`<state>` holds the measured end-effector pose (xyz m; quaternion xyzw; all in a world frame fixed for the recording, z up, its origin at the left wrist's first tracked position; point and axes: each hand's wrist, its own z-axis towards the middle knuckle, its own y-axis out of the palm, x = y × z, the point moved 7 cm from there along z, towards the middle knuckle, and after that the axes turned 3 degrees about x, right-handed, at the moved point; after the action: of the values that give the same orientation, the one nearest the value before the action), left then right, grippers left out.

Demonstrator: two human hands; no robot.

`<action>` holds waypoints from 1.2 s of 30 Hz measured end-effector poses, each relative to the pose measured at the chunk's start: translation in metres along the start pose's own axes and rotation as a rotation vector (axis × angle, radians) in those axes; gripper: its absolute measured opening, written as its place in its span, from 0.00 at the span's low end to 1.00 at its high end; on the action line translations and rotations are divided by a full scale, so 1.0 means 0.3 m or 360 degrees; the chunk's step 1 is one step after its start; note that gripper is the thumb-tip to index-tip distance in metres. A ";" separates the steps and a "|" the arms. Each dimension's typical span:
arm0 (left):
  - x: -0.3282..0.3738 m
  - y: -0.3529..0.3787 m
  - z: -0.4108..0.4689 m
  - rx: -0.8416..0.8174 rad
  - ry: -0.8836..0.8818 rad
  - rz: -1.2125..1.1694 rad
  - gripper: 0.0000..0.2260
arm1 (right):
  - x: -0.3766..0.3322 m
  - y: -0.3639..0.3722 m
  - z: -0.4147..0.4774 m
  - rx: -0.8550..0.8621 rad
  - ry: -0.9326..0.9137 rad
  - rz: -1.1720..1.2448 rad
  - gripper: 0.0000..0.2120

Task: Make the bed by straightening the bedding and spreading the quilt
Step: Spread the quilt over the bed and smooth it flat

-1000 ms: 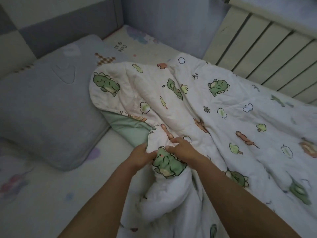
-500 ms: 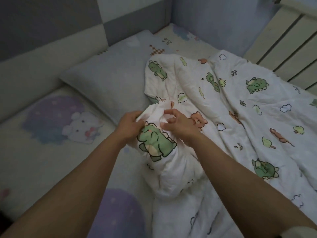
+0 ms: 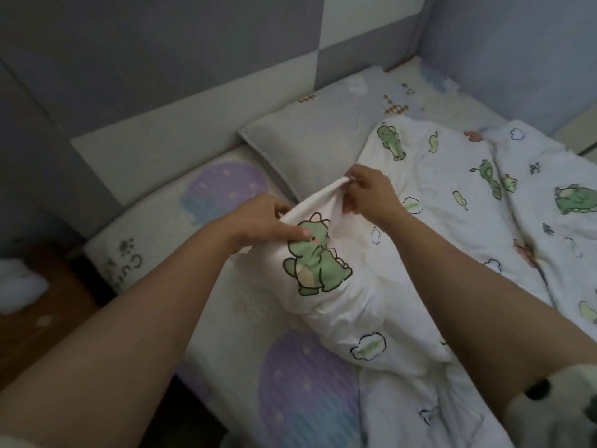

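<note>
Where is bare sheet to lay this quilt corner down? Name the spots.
Bare sheet between the grey pillow, the wall panel and the mattress edge; another patch nearer, left of the bunched quilt. Right of that, quilt covers everything.

Left hand (image 3: 265,221) and right hand (image 3: 371,197) grip raised quilt (image 3: 323,263) edge; grey pillow (image 3: 310,147) behind.
</note>
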<state>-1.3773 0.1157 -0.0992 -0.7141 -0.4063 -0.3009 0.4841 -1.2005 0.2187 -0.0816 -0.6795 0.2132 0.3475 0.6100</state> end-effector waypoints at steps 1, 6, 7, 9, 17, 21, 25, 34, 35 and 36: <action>-0.045 -0.021 -0.020 -0.0121 -0.0094 0.0100 0.19 | -0.040 0.013 0.014 0.0054 -0.0020 0.0080 0.11; -0.200 -0.061 -0.092 -0.0554 -0.0357 0.0471 0.35 | -0.152 0.021 0.072 0.0297 -0.0118 0.0199 0.11; -0.220 -0.072 -0.106 -0.0582 -0.0388 0.0428 0.32 | -0.154 0.020 0.083 0.0335 -0.0085 0.0281 0.12; -0.258 -0.107 -0.129 -0.0578 -0.0455 0.0264 0.20 | -0.141 0.014 0.108 0.0393 -0.0021 0.0413 0.13; -0.417 -0.459 -0.065 0.0571 -0.0388 0.0524 0.23 | -0.113 0.217 0.193 -0.0081 -0.0147 0.0322 0.29; -0.562 -0.424 -0.064 0.0633 -0.0544 0.0457 0.33 | -0.024 0.331 0.123 -0.0232 -0.0120 0.0116 0.30; -0.607 -0.284 -0.080 0.0531 -0.0464 0.0589 0.38 | 0.073 0.376 -0.010 -0.0331 -0.0089 -0.0062 0.18; -0.477 0.158 -0.084 -0.0241 0.0093 0.1021 0.26 | 0.251 0.401 -0.338 -0.1129 0.0176 -0.0417 0.15; -0.491 0.201 -0.088 -0.0355 0.0081 0.1142 0.31 | 0.282 0.402 -0.387 -0.1220 0.0196 -0.0497 0.16; -0.515 0.222 -0.096 -0.0434 0.0040 0.1247 0.37 | 0.311 0.412 -0.429 -0.1292 0.0224 -0.0551 0.17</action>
<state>-1.3957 0.0307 -0.2461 -0.8686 -0.0543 -0.1538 0.4679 -1.1991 0.0850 -0.2323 -0.9115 -0.0163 0.2488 0.3271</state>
